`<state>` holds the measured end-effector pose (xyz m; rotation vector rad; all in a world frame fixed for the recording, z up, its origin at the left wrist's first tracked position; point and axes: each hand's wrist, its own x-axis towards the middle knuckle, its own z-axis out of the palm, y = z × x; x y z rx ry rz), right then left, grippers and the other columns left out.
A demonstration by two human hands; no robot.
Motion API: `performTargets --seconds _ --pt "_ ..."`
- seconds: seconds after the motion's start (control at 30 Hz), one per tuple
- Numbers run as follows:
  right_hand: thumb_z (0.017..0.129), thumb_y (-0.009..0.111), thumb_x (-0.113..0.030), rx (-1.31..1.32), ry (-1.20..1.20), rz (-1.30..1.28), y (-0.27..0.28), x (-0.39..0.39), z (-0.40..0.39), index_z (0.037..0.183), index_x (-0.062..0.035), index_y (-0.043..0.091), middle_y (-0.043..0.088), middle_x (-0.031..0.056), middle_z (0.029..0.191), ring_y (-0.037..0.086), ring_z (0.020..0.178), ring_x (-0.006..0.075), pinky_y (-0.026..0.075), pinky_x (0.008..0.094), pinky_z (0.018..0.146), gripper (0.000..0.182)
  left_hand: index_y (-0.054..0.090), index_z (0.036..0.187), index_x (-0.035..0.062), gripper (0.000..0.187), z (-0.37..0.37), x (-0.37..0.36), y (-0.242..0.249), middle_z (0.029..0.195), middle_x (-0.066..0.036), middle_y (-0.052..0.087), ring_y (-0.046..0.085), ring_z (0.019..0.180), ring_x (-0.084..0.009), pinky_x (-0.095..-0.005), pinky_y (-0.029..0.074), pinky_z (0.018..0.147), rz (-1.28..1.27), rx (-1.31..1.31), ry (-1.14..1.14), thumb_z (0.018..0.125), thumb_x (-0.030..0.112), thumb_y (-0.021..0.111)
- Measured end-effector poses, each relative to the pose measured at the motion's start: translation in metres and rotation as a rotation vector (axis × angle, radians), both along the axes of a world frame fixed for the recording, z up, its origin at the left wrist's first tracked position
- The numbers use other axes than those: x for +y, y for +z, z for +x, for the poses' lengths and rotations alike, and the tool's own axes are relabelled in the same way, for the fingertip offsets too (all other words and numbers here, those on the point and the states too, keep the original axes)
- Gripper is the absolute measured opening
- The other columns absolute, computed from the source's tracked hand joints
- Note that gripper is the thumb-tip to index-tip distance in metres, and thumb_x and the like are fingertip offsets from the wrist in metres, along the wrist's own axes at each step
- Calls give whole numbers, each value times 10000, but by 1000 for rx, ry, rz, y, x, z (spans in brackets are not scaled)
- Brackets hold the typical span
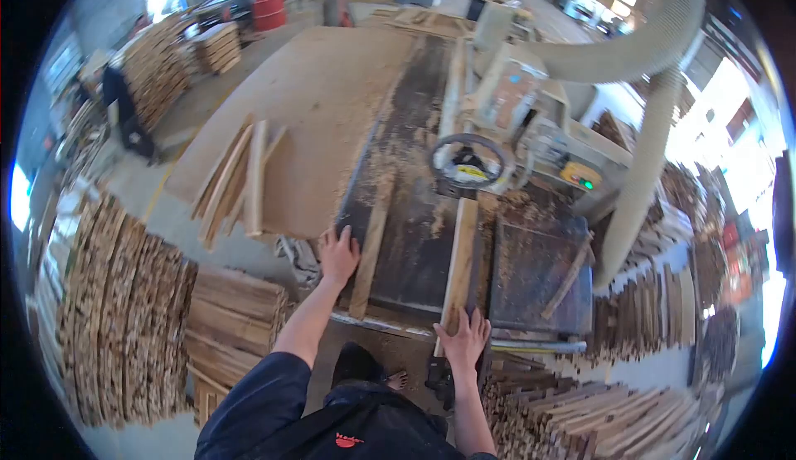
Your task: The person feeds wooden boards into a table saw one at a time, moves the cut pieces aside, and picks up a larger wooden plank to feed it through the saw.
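Note:
My left hand [338, 259] lies on the left edge of the dark machine table [414, 236], fingers spread and holding nothing. Just right of it, a loose wooden strip [373, 249] rests lengthwise on the table. A long wooden board [461, 261] runs from near my body to beneath the machine's black handwheel [467, 162]. At the board's near end is my right hand [464, 340], its thumb on the left and its fingers over the top and right side. Part of its grip is hidden from above.
Several strips [240, 174] lie on the brown side table [307, 95]. A dark side plate [539, 269] carries a wood offcut [568, 276]. Stacked boards [124, 311] stand left, with more wood [597, 418] at right. A dust hose [638, 186] hangs right. Another person [124, 112] is far left.

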<state>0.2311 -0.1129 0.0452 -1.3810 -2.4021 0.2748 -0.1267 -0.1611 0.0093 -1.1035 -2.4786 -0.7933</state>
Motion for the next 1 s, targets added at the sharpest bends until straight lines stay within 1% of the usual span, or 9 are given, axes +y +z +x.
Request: performTargets --seconds 0.3,0.57,0.67,0.73,0.77,0.87,0.93,0.97,1.0 --pt "804 760 -523 8 -31 17 2 -2 1 1310 -88 621 487 256 1437 479 1309 435 268 508 1180 681 632 1263 69 391 -4 2 -15 1292 -257 533 510 1167 -465 -541 465 957 -25 54 -48 908 231 622" --pt "771 771 -458 20 -27 62 0 -2 -2 1340 -77 603 516 264 1392 469 1323 386 253 495 1189 705 636 1265 97 393 -5 0 -9 1310 -228 524 498 1202 -442 -531 471 950 -34 67 -8 909 264 627" --pt "760 794 -385 9 -25 80 8 -6 -2 1296 -89 618 524 257 1374 497 1291 409 298 536 1157 637 645 1249 87 403 -3 3 -10 1247 -231 559 524 1153 -431 -540 466 938 -28 -8 14 896 279 619" --pt "776 777 -369 -17 -43 62 16 -8 -7 1310 -88 609 535 247 1365 499 1276 406 299 534 1151 627 655 1199 67 398 -9 4 -19 1047 -231 620 567 1034 -424 -543 464 894 -6 -121 -47 832 220 634" --pt "790 764 -365 -30 -36 33 18 -7 -6 1319 -73 601 548 238 1355 503 1259 402 298 529 1148 625 659 1179 74 386 -15 5 -30 984 -222 627 577 1012 -414 -544 462 882 52 -49 -104 815 202 641" --pt "800 728 -260 82 36 64 -8 4 -2 1333 -75 587 589 232 1297 533 1216 401 326 536 1126 581 656 1201 80 403 -7 3 -17 1184 -234 579 545 1121 -418 -530 469 950 63 -151 -33 836 248 653" --pt "805 714 -233 65 -19 106 -23 4 0 1338 -71 583 593 230 1304 537 1227 392 331 535 1132 571 648 1221 91 403 2 0 -6 1264 -252 542 522 1180 -426 -543 474 933 77 56 52 858 266 640" --pt "811 711 -233 25 -44 139 -19 4 -2 1338 -69 583 591 230 1315 535 1238 390 331 533 1138 567 644 1232 96 403 0 0 -6 1321 -267 508 497 1226 -427 -569 473 913 67 19 53 875 281 627" --pt "898 680 -385 -89 -68 -53 -15 7 -1 1410 -89 517 455 223 1461 426 1365 378 261 549 1195 613 643 1234 94 407 -1 -4 -9 1326 -261 506 493 1229 -423 -576 471 906 56 -27 53 875 286 627"
